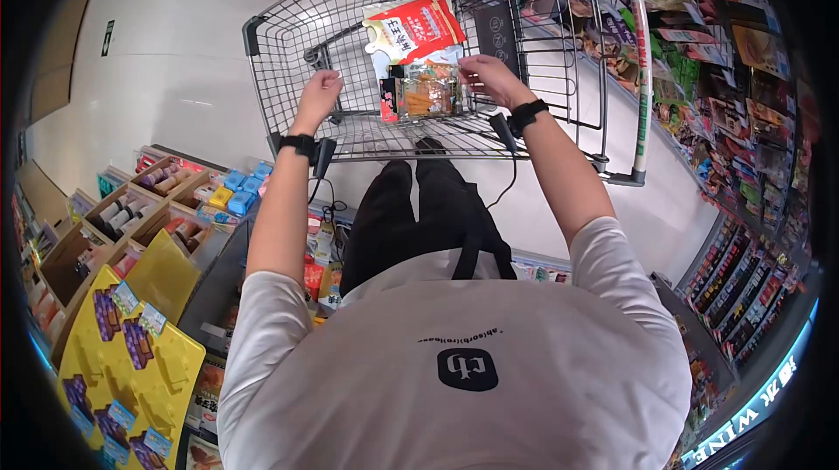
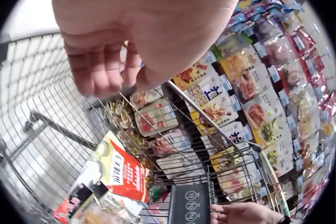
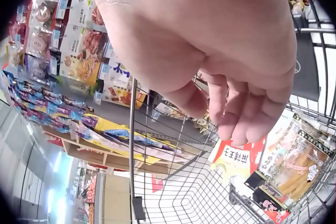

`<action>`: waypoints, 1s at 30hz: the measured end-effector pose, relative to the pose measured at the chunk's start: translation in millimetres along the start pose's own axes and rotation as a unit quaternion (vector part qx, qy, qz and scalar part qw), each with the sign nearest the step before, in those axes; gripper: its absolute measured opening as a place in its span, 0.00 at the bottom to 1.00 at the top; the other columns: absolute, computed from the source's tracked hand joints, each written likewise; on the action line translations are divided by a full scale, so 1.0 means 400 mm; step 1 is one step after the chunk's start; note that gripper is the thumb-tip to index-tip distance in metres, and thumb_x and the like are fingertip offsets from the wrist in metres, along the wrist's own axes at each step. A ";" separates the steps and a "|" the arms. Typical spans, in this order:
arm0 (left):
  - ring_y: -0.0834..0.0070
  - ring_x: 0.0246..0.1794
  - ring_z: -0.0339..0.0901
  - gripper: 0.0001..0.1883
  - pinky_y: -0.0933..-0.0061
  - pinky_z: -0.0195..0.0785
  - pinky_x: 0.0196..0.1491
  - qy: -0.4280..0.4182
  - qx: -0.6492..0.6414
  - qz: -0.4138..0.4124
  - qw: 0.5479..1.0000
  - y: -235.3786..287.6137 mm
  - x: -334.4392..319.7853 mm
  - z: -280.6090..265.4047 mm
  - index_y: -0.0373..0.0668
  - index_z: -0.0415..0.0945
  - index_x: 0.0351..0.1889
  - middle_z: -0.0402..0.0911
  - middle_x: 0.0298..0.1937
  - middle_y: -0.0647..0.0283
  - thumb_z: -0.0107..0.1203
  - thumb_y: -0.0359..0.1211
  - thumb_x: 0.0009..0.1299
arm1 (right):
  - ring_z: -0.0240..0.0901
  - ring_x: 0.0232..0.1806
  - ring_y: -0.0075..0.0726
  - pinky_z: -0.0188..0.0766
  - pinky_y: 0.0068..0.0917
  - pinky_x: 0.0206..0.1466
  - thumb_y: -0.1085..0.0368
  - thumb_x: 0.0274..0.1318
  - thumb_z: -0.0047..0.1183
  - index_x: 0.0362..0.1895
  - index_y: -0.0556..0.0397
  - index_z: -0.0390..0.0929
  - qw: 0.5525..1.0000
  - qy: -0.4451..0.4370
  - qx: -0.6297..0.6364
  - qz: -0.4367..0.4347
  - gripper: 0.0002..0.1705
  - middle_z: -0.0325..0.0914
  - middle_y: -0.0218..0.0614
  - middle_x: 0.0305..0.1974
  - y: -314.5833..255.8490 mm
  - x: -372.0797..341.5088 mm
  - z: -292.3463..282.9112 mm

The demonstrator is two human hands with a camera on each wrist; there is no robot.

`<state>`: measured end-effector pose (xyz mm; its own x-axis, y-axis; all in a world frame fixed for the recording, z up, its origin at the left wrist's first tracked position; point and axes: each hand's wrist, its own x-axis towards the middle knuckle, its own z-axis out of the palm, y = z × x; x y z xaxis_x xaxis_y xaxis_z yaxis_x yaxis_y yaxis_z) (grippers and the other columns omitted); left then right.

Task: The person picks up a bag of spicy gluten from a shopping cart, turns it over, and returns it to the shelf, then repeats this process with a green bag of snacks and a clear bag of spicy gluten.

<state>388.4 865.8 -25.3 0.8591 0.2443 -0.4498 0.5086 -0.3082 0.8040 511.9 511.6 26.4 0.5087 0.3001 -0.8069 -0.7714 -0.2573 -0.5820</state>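
The fingers of the left hand (image 1: 319,101) curve loosely, close to one another, and grip nothing; those of the right hand (image 1: 494,81) are also softly bent and side by side, with nothing pinched, though whether their tips brush a pack cannot be told. Both hands are over the cart (image 1: 253,38), palms turned partly inward, an easy pose that seems to leave the goods' weight to the cart. Between the two sets of fingers, nearer the right ones, lie the clear pack (image 1: 428,96) and, farther from the body, the red pack (image 1: 433,26). They lie close together, broad faces up, so the wire floor probably bears them steadily and little would make them tip. Just beyond the right fingers, the black box (image 1: 491,33) is by the handle end, where the wire probably helps keep it from sliding. Past the left fingers are the cart's open mesh and the pale floor (image 1: 201,103). Farther out on the right-hand side, rows of packets (image 1: 734,112) face outward, likely so that their fronts can be read.
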 end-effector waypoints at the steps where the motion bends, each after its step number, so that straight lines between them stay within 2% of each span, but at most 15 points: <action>1: 0.73 0.32 0.77 0.17 0.73 0.70 0.40 -0.034 0.022 -0.014 0.999 -0.017 0.046 0.045 0.37 0.75 0.46 0.80 0.31 0.60 0.59 0.38 0.64 | 0.72 0.30 0.21 0.70 0.21 0.34 0.60 0.61 0.51 0.42 0.51 0.75 0.999 0.019 -0.041 0.003 0.10 0.76 0.28 0.31 0.012 0.045 0.005; 6: 0.69 0.31 0.79 0.20 0.71 0.71 0.37 -0.122 0.091 -0.059 0.987 -0.111 0.150 0.232 0.37 0.72 0.48 0.80 0.31 0.58 0.59 0.38 0.61 | 0.70 0.25 0.24 0.68 0.23 0.26 0.62 0.55 0.52 0.31 0.53 0.77 0.977 0.040 -0.210 0.014 0.08 0.74 0.30 0.24 0.124 0.261 0.013; 8: 0.77 0.28 0.73 0.23 0.76 0.67 0.32 -0.128 0.057 -0.164 0.976 -0.137 0.160 0.286 0.36 0.69 0.52 0.76 0.30 0.63 0.59 0.34 0.62 | 0.74 0.28 0.30 0.71 0.27 0.30 0.63 0.50 0.54 0.33 0.54 0.79 0.983 0.039 -0.174 0.035 0.09 0.78 0.35 0.26 0.197 0.340 0.016; 10: 0.73 0.31 0.74 0.23 0.73 0.69 0.36 -0.107 0.037 -0.195 0.974 -0.167 0.183 0.328 0.37 0.68 0.53 0.77 0.33 0.59 0.59 0.34 0.61 | 0.78 0.35 0.40 0.73 0.31 0.37 0.59 0.46 0.58 0.37 0.54 0.80 0.911 0.003 -0.400 -0.099 0.14 0.81 0.42 0.31 0.248 0.397 0.015; 11: 0.72 0.33 0.75 0.24 0.71 0.69 0.38 -0.077 0.070 -0.170 0.980 -0.200 0.201 0.349 0.37 0.67 0.54 0.77 0.34 0.58 0.59 0.34 0.61 | 0.78 0.41 0.47 0.73 0.35 0.45 0.55 0.45 0.60 0.40 0.52 0.80 0.907 -0.011 -0.413 -0.087 0.19 0.81 0.46 0.38 0.253 0.392 0.019; 12: 0.70 0.36 0.76 0.24 0.69 0.70 0.40 -0.048 0.105 -0.142 0.983 -0.232 0.215 0.367 0.38 0.67 0.55 0.78 0.36 0.56 0.59 0.34 0.61 | 0.78 0.41 0.47 0.73 0.35 0.45 0.55 0.45 0.60 0.40 0.52 0.80 0.907 -0.013 -0.411 -0.086 0.19 0.81 0.46 0.38 0.256 0.388 0.030; 13: 0.65 0.41 0.77 0.27 0.66 0.70 0.44 -0.062 0.124 -0.151 0.979 -0.269 0.221 0.386 0.35 0.65 0.56 0.78 0.40 0.51 0.59 0.35 0.60 | 0.78 0.41 0.47 0.74 0.36 0.46 0.53 0.44 0.61 0.41 0.52 0.80 0.863 0.031 -0.492 -0.109 0.21 0.81 0.46 0.39 0.283 0.402 0.031; 14: 0.65 0.41 0.77 0.27 0.66 0.70 0.44 -0.062 0.125 -0.152 0.978 -0.317 0.230 0.406 0.35 0.65 0.56 0.78 0.40 0.51 0.59 0.35 0.60 | 0.78 0.41 0.46 0.74 0.37 0.47 0.50 0.44 0.61 0.41 0.52 0.79 0.810 0.075 -0.568 -0.130 0.23 0.81 0.46 0.39 0.291 0.401 0.038; 16: 0.63 0.42 0.78 0.31 0.67 0.70 0.42 -0.097 0.080 -0.181 0.975 -0.397 0.240 0.434 0.30 0.62 0.58 0.78 0.41 0.47 0.60 0.34 0.58 | 0.75 0.47 0.46 0.71 0.40 0.53 0.49 0.45 0.61 0.47 0.50 0.76 0.800 0.036 -0.591 -0.094 0.27 0.78 0.42 0.45 0.294 0.383 0.038; 18: 0.62 0.38 0.79 0.32 0.67 0.71 0.41 -0.067 0.074 -0.202 0.974 -0.374 0.228 0.443 0.29 0.61 0.58 0.79 0.38 0.47 0.61 0.33 0.57 | 0.70 0.53 0.47 0.65 0.42 0.59 0.46 0.46 0.61 0.54 0.48 0.71 0.742 0.085 -0.653 -0.125 0.33 0.74 0.41 0.50 0.295 0.363 0.052; 20: 0.51 0.48 0.78 0.29 0.61 0.70 0.50 -0.004 0.111 -0.165 0.980 -0.326 0.197 0.423 0.28 0.65 0.50 0.78 0.44 0.40 0.61 0.37 0.55 | 0.66 0.57 0.48 0.61 0.45 0.62 0.46 0.47 0.61 0.57 0.49 0.67 0.740 0.062 -0.661 -0.109 0.36 0.70 0.41 0.54 0.289 0.366 0.051; 24: 0.52 0.42 0.80 0.31 0.62 0.72 0.45 -0.034 0.107 -0.171 0.979 -0.328 0.185 0.420 0.29 0.62 0.52 0.79 0.43 0.43 0.62 0.37 0.56 | 0.69 0.52 0.50 0.67 0.44 0.55 0.50 0.43 0.65 0.46 0.50 0.75 0.749 0.042 -0.639 -0.167 0.27 0.73 0.44 0.47 0.313 0.388 0.033; 27: 0.64 0.29 0.80 0.23 0.69 0.72 0.35 -0.065 -0.007 -0.159 0.985 -0.308 0.164 0.421 0.32 0.64 0.51 0.81 0.32 0.53 0.60 0.31 0.61 | 0.74 0.44 0.51 0.70 0.42 0.49 0.52 0.45 0.64 0.39 0.53 0.78 0.744 -0.043 -0.647 -0.163 0.21 0.76 0.47 0.39 0.336 0.424 0.009; 28: 0.64 0.29 0.80 0.23 0.69 0.72 0.35 -0.063 -0.008 -0.162 0.985 -0.310 0.163 0.413 0.32 0.64 0.51 0.81 0.32 0.53 0.60 0.31 0.61 | 0.76 0.40 0.51 0.72 0.41 0.46 0.53 0.46 0.63 0.36 0.54 0.79 0.748 -0.098 -0.641 -0.141 0.19 0.77 0.49 0.35 0.329 0.419 0.010; 30: 0.71 0.29 0.80 0.16 0.72 0.72 0.33 -0.161 0.095 -0.097 0.978 -0.295 0.182 0.387 0.31 0.69 0.44 0.80 0.28 0.57 0.60 0.28 0.62 | 0.78 0.38 0.51 0.74 0.43 0.42 0.58 0.48 0.57 0.31 0.53 0.80 0.757 -0.068 -0.635 -0.138 0.12 0.80 0.48 0.32 0.304 0.399 0.010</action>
<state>399.7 777.7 -213.2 0.7037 0.0225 -0.7101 0.6387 -0.4578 0.6185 497.7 531.9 -172.6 0.4725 0.5737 -0.6691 0.3917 -0.8168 -0.4237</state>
